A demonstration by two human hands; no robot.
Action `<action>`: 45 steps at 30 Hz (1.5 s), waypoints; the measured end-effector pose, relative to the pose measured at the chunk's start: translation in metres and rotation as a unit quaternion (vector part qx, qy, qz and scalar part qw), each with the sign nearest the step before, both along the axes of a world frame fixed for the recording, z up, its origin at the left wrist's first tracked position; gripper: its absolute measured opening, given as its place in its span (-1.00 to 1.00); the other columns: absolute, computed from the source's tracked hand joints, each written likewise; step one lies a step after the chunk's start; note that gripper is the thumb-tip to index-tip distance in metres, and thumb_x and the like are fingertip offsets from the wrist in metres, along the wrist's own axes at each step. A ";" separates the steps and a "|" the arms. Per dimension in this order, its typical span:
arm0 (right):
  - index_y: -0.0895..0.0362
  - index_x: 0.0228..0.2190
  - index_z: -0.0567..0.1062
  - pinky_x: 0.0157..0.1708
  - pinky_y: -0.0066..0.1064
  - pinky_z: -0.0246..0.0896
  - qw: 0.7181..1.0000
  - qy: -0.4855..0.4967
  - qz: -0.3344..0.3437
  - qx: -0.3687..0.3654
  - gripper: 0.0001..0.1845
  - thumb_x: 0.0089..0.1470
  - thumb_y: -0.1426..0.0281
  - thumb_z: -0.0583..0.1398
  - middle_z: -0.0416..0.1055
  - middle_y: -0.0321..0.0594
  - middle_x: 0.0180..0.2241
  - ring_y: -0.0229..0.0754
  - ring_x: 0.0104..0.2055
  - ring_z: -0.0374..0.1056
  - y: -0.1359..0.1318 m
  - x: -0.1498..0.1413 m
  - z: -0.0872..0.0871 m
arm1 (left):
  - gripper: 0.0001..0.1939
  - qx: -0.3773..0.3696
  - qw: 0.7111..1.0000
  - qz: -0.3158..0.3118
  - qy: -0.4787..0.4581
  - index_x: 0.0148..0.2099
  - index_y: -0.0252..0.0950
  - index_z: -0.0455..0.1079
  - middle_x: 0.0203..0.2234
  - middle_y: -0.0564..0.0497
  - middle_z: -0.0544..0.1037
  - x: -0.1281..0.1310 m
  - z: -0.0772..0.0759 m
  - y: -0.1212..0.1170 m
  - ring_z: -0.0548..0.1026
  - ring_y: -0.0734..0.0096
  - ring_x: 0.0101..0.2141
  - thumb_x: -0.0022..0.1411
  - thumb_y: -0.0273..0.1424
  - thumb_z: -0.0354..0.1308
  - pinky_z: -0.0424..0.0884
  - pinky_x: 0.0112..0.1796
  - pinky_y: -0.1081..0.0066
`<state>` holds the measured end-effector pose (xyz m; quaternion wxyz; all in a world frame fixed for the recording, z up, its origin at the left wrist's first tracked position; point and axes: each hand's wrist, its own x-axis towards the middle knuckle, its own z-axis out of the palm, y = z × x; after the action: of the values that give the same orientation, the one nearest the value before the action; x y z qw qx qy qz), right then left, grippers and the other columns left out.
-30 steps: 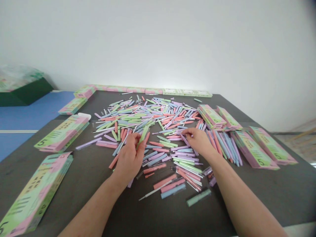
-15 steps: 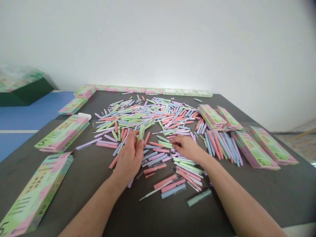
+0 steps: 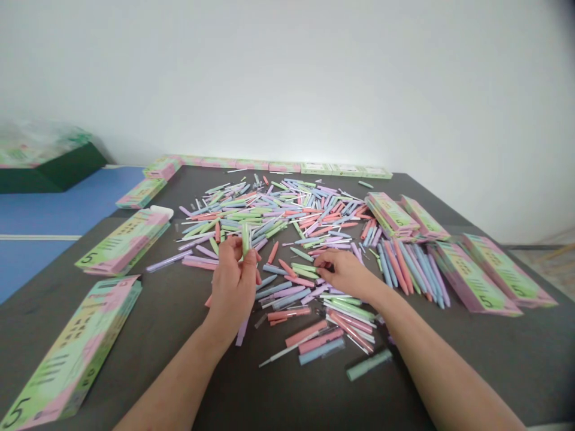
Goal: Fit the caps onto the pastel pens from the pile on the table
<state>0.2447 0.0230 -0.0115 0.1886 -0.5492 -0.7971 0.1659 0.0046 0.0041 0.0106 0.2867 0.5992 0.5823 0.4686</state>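
My left hand [image 3: 236, 287] is closed around a light green pen barrel [image 3: 245, 238], which stands nearly upright between thumb and fingers. Over the near part of a heap of loose pen parts [image 3: 251, 212], my right hand [image 3: 344, 272] has its fingers drawn together. Its fingertips meet the ends of light green pen parts [image 3: 304, 270] lying on the table; whether they grip one is hidden. Coral, blue, purple and green barrels lie all around both hands. Close to me are loose pink caps [image 3: 320, 341], a blue cap [image 3: 321, 351] and a grey-green one [image 3: 369, 365].
Printed pen boxes lie at the left, such as the near box [image 3: 72, 347] and one with a raised flap [image 3: 126, 239]. More boxes [image 3: 476, 278] flank a row of pens [image 3: 413, 269] at right. A line of boxes [image 3: 283, 166] edges the back. A dark green bin [image 3: 58, 167] stands far left.
The view has shifted slightly, so things sit a little further right. My left hand has tipped the green barrel more upright and moved a little left over the heap. My right hand stays at the same pen parts.
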 end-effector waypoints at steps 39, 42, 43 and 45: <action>0.21 -0.38 0.58 -0.30 -0.41 0.15 0.988 -0.118 0.096 0.020 -0.81 -0.03 0.57 0.16 0.54 -0.09 -0.37 -0.12 -0.31 0.40 0.096 -0.045 0.001 | -0.80 -0.008 1.000 -0.003 0.001 -0.05 -0.26 0.17 -0.29 -0.01 0.52 -0.001 0.000 0.001 0.41 0.53 -0.62 0.32 -0.30 -0.03 0.32 -0.51 0.43; 0.19 -0.38 0.57 -0.31 -0.43 0.15 0.991 -0.099 0.087 0.011 -0.80 -0.06 0.58 0.15 0.54 -0.13 -0.37 -0.15 -0.32 0.39 0.095 -0.041 0.006 | -0.78 -0.001 1.000 -0.002 -0.003 -0.05 -0.27 0.18 -0.28 -0.02 0.52 -0.001 -0.001 0.002 0.42 0.52 -0.61 0.31 -0.29 -0.02 0.32 -0.52 0.43; 0.19 -0.38 0.56 -0.32 -0.44 0.15 0.993 -0.091 0.077 0.008 -0.80 -0.05 0.57 0.15 0.54 -0.14 -0.37 -0.16 -0.33 0.39 0.095 -0.039 0.008 | -0.78 -0.001 1.000 -0.003 -0.005 -0.05 -0.27 0.18 -0.28 -0.02 0.52 -0.001 -0.001 0.002 0.42 0.52 -0.61 0.31 -0.29 -0.02 0.33 -0.52 0.43; 0.20 -0.36 0.53 -0.35 -0.46 0.16 0.996 -0.072 0.052 0.003 -0.81 0.00 0.53 0.12 0.53 -0.16 -0.38 -0.19 -0.36 0.38 0.097 -0.034 0.012 | -0.77 -0.001 1.000 -0.005 -0.005 -0.03 -0.27 0.17 -0.30 -0.01 0.52 -0.001 -0.002 0.001 0.41 0.52 -0.62 0.31 -0.29 -0.02 0.33 -0.51 0.42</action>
<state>0.2103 0.1201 0.0007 0.1231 -0.5172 -0.8364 0.1333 0.0034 0.0056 0.0085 0.2925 0.5996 0.5783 0.4696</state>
